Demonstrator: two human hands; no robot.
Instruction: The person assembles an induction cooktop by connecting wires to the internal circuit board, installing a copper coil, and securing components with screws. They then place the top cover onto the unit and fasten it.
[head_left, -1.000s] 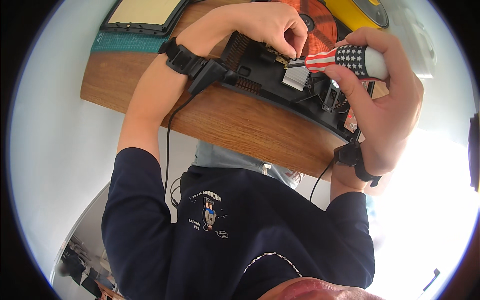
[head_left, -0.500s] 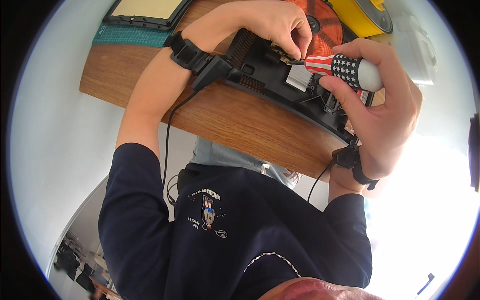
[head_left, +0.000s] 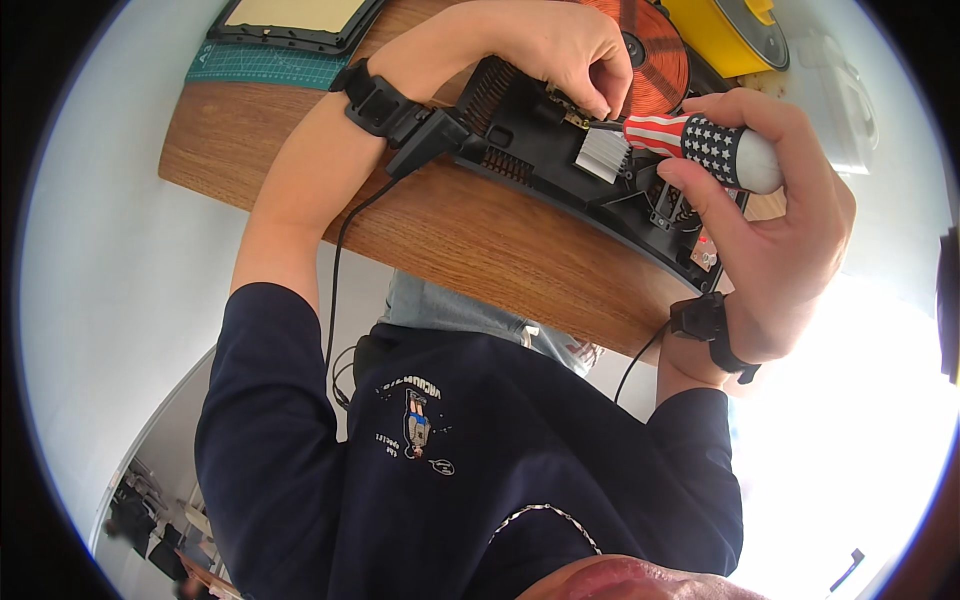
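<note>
Inside R grip (head_left: 785, 235), screwdriver (head_left: 706, 147) is clasped, pointing left nr L grip (head_left: 575, 48), whose hold's unclear.

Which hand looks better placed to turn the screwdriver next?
Probably the right hand: it holds the screwdriver, which points leftward beside the silver heatsink. The left hand is near the tool's far end, so it seems better suited to steadying; whether it pinches anything is unclear.

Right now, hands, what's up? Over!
Right hand: gripping striped screwdriver. Left hand: near its shaft, grip unclear. Black casing opened beneath; left hand partly hiding copper coil.
</note>
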